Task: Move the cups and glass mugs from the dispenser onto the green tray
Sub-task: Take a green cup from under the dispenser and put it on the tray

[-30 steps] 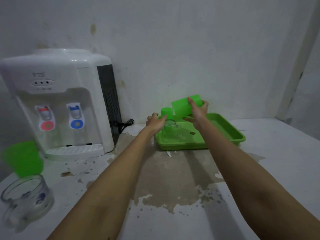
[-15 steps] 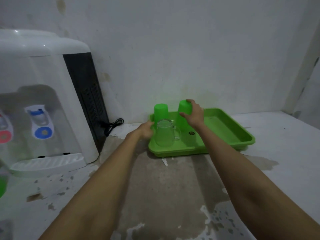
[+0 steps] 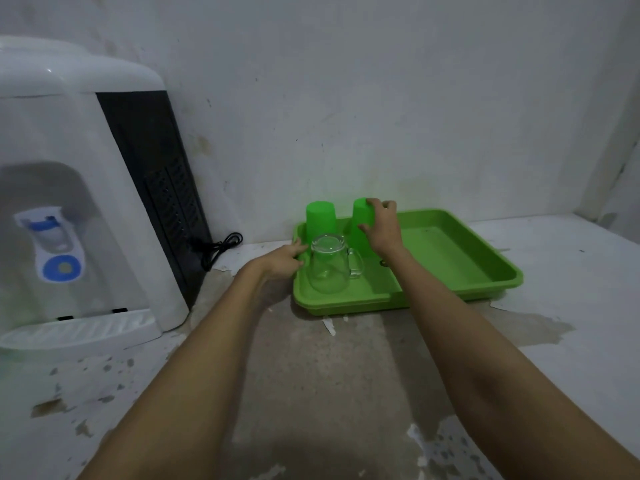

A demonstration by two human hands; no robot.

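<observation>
While the right hand (image 3: 382,230) wraps around an upturned green cup (image 3: 360,223) standing on the green tray (image 3: 450,268), the left hand (image 3: 285,259), fingers loosely extended and holding nothing, touches the tray's left rim beside an inverted glass mug (image 3: 327,263) and a second green cup (image 3: 321,220).

surface: white counter (image 3: 571,271), paint worn, bare patch at centre
left: water dispenser (image 3: 79,202), black cable (image 3: 221,245) beside it
back centre: green tray (image 3: 450,271)
</observation>
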